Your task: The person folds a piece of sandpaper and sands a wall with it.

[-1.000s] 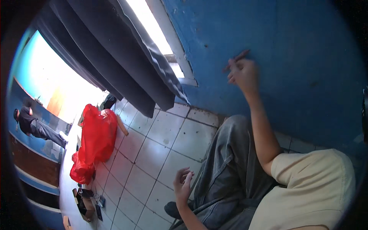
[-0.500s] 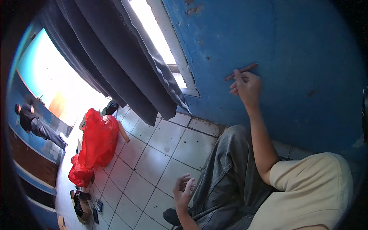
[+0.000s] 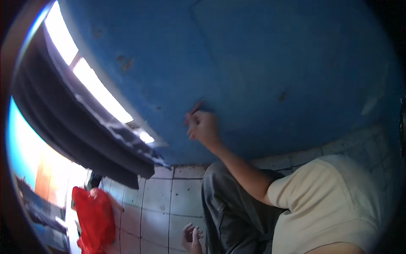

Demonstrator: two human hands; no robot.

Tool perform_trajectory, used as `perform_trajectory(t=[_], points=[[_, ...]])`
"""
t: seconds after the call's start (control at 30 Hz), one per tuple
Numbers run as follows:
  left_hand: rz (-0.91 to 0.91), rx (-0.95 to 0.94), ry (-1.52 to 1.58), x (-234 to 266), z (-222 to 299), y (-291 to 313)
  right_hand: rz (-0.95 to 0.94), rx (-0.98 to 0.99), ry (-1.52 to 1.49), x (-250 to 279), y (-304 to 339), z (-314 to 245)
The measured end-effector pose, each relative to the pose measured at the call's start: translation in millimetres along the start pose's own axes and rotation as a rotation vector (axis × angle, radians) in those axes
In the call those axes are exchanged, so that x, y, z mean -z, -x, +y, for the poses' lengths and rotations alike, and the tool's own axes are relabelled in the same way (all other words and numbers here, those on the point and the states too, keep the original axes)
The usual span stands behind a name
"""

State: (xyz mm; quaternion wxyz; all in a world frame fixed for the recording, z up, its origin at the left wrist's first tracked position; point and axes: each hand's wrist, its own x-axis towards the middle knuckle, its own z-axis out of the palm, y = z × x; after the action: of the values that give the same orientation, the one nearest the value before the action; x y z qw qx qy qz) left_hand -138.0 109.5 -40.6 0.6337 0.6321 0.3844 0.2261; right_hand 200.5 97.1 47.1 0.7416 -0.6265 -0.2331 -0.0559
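My right hand (image 3: 206,127) is raised against the blue wall (image 3: 262,55). Its fingers are pinched round a thin reddish-brown strip (image 3: 196,107), which lies close along the wall surface. Motion blur hides exactly what the strip is. My left hand (image 3: 192,238) hangs low over the tiled floor, beside my knee in grey trousers (image 3: 224,203). Its fingers are loosely bent and apart, with nothing seen in them.
A dark curtain (image 3: 80,122) hangs in front of a bright window (image 3: 101,91) at the left. Below it, a red plastic bag (image 3: 96,220) rests on the white tile floor (image 3: 156,218). Brown patches of damage (image 3: 125,62) mark the wall.
My view has swung toward the wall, so the curtain and red bag sit further left. The right hand, still pinching the strip, now appears lower and closer to the window. The left hand stays low.
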Motion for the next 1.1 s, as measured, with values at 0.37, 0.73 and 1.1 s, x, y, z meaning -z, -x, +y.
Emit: perform_trajectory(t=[0.37, 0.73, 1.1], points=[[-0.032, 0.016, -0.087, -1, -6, -7, -0.113, -0.041, 0.051, 6, 1, 0], [-0.047, 0.009, -0.087, -7, -9, -6, -0.034, 0.014, -0.013, 14, -5, -7], [-0.092, 0.046, -0.082, 1, -14, -11, 0.048, 0.072, 0.059, 48, -16, -30]])
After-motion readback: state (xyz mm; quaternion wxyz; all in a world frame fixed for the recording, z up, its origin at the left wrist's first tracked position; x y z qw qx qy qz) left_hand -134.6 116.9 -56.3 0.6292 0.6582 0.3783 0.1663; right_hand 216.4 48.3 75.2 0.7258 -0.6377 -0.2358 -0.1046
